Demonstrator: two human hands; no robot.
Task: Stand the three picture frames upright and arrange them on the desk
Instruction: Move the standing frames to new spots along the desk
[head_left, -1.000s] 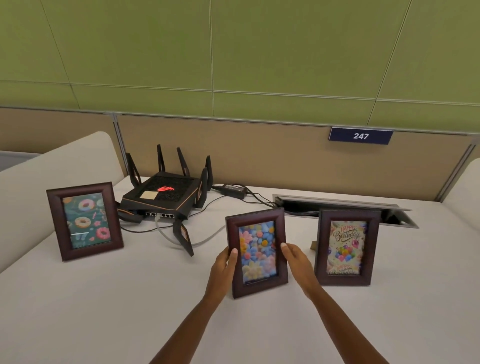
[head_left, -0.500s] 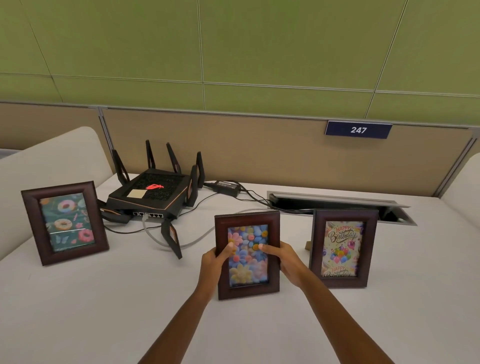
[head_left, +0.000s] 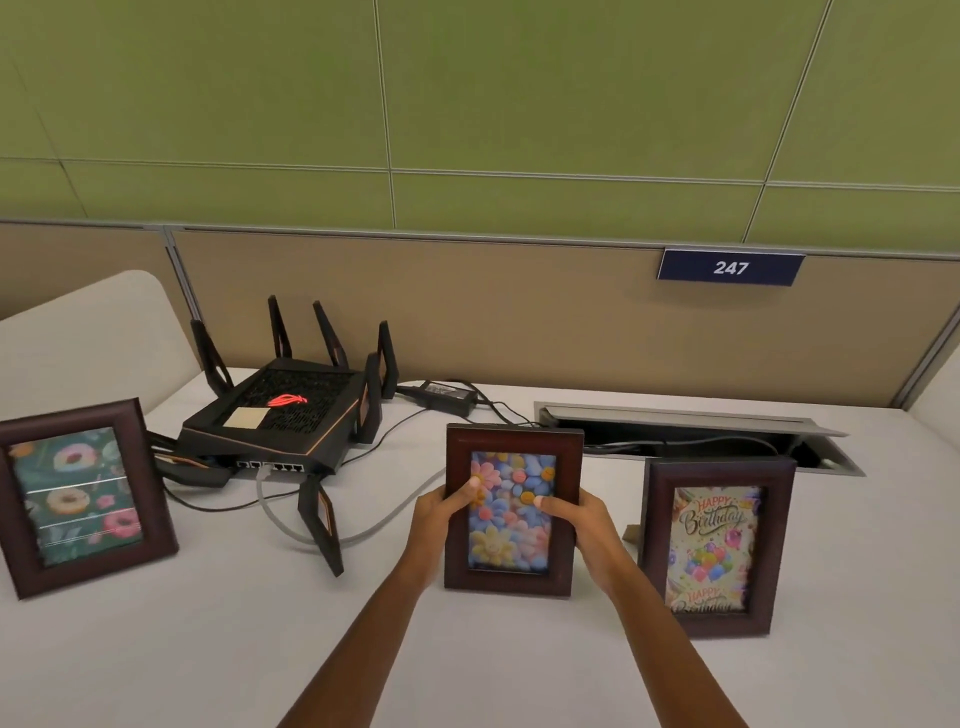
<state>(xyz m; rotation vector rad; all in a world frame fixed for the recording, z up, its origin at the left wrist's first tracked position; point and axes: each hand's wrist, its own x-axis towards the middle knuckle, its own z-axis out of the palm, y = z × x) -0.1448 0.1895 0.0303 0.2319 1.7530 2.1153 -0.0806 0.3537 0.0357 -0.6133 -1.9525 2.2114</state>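
Fingers of the left hand and right hand clamp the flower frame by its side edges, thumbs pressed on the glass. It stands upright mid-desk, between the donut frame at far left and the birthday frame just beside it, right.

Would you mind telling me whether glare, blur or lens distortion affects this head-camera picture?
Head view: bright horizontal glare streaks cross the donut frame; the flower frame and birthday frame show no strong glare; the desk is evenly lit with faint shadows; wide-angle bending curves the partition lines; focus is mildly soft throughout.
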